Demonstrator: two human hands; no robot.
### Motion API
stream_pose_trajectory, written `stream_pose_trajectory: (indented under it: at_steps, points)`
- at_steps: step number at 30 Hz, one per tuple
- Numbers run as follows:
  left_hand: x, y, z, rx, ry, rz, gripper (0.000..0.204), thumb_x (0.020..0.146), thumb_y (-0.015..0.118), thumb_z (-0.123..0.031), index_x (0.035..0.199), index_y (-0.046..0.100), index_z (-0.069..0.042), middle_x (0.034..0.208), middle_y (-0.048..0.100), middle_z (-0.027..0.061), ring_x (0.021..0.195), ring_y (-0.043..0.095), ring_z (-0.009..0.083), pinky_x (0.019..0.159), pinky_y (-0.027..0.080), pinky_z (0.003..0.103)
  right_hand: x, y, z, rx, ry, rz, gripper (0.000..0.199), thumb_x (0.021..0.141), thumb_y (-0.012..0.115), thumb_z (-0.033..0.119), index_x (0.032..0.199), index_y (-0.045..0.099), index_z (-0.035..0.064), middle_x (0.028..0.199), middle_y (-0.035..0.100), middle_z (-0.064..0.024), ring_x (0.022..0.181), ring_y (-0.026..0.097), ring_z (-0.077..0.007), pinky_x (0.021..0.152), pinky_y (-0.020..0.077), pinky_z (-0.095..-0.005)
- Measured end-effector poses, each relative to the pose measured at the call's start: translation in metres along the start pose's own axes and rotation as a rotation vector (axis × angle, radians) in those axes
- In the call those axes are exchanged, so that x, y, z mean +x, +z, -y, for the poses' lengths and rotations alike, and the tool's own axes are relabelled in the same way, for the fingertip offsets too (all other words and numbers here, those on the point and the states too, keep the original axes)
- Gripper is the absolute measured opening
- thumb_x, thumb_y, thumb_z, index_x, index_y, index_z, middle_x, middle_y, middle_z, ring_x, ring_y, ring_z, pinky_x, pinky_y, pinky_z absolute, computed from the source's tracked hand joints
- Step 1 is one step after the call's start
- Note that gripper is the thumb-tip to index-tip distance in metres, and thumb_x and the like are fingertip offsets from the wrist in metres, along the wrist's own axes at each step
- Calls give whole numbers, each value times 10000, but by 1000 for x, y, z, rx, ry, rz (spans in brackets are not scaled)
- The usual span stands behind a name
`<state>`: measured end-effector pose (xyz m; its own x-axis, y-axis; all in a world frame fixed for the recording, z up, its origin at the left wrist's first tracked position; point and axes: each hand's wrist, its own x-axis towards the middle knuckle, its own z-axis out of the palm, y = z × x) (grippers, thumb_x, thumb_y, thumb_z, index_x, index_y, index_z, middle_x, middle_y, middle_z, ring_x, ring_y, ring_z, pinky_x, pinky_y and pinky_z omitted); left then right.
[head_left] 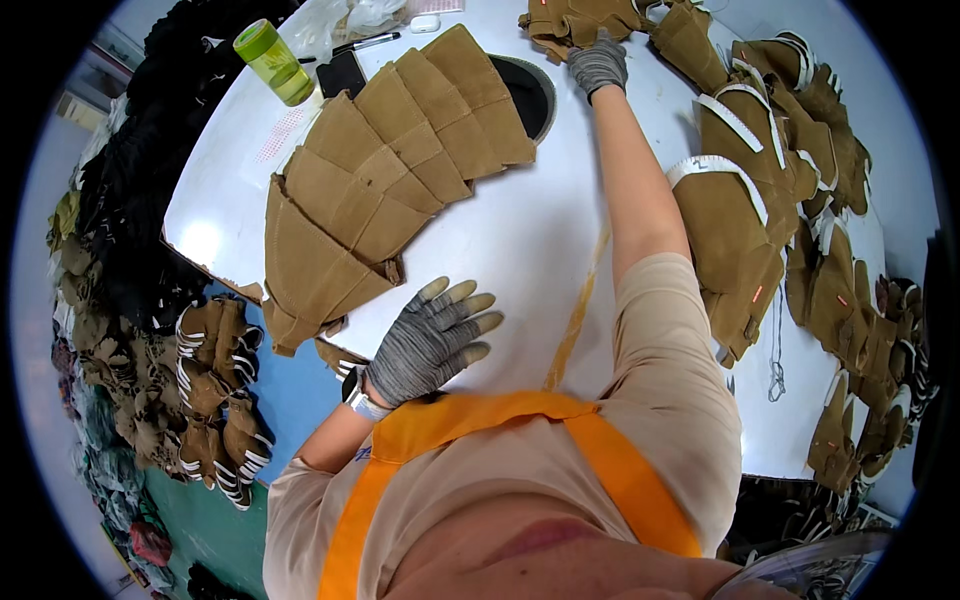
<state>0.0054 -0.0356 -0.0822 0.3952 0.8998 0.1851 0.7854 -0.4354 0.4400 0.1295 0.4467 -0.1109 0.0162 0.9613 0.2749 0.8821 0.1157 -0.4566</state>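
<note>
My left hand (432, 338), in a grey knit glove with pale fingertips, lies over the white table with its fingers spread and holds nothing. It is just beside the lower end of a fan of overlapping brown suede-like sewn pieces (400, 150). A black curved piece with a grey rim (524, 98) sticks out from under the fan's upper end. At the far edge, my right hand (599, 66), gloved in the same grey, reaches with a straight arm to a brown sewn piece (560, 24). Its fingers close at that piece's near edge; the fingertips are partly hidden.
More brown pieces with white edging (735, 220) pile along the table's right side, near a loose grey cord (777, 375). A green-lidded bottle (273, 62), a dark phone-like slab (342, 75) and a pen (366, 43) sit far left. Striped brown pieces (215, 390) lie lower left.
</note>
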Motion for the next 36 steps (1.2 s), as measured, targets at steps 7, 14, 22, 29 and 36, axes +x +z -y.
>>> stream_pose_trajectory:
  at_steps: [7, 14, 22, 29, 36]
  points:
    - [9, 4, 5, -62, -7, -80, 300, 855, 683, -208, 1133, 663, -98, 1217, 640, 71, 1214, 554, 269, 1059, 387, 435, 59, 34, -68, -476, -149, 26, 621, 927, 510, 372, 1480, 379, 123, 1250, 629, -194, 1102, 639, -331, 938, 472, -483]
    - [-6, 10, 4, -47, -67, -168, 277, 849, 682, -189, 1106, 675, -88, 1175, 654, 79, 1181, 572, 266, 1046, 401, 430, 31, -57, -9, -208, -448, -235, 368, 912, 483, 200, 1229, 630, 84, 1153, 674, -196, 1013, 663, -348, 890, 522, -425]
    - [-4, 8, -1, -71, -16, -253, 246, 838, 689, -157, 1070, 683, -74, 1126, 665, 87, 1119, 596, 279, 1004, 431, 427, 11, -119, -18, -161, -315, -271, 364, 961, 434, 264, 1232, 620, 107, 1190, 658, -161, 1043, 631, -375, 934, 488, -452]
    - [-6, 14, 2, -43, 0, -216, 367, 870, 694, -203, 1197, 642, -44, 1215, 642, 109, 1157, 587, 274, 1020, 428, 413, -142, -247, 3, 519, -605, -500, 373, 972, 584, 259, 1269, 596, 32, 1182, 645, -131, 1096, 601, -241, 959, 463, -342]
    - [99, -21, -24, -1393, 61, -566, 721, 951, 625, -370, 1472, 330, 32, 1437, 460, 121, 1334, 422, 226, 1134, 314, 345, -280, -296, -47, 543, -757, -497, 394, 1019, 494, 334, 1272, 600, 51, 1224, 644, -90, 1138, 594, -218, 1023, 444, -341]
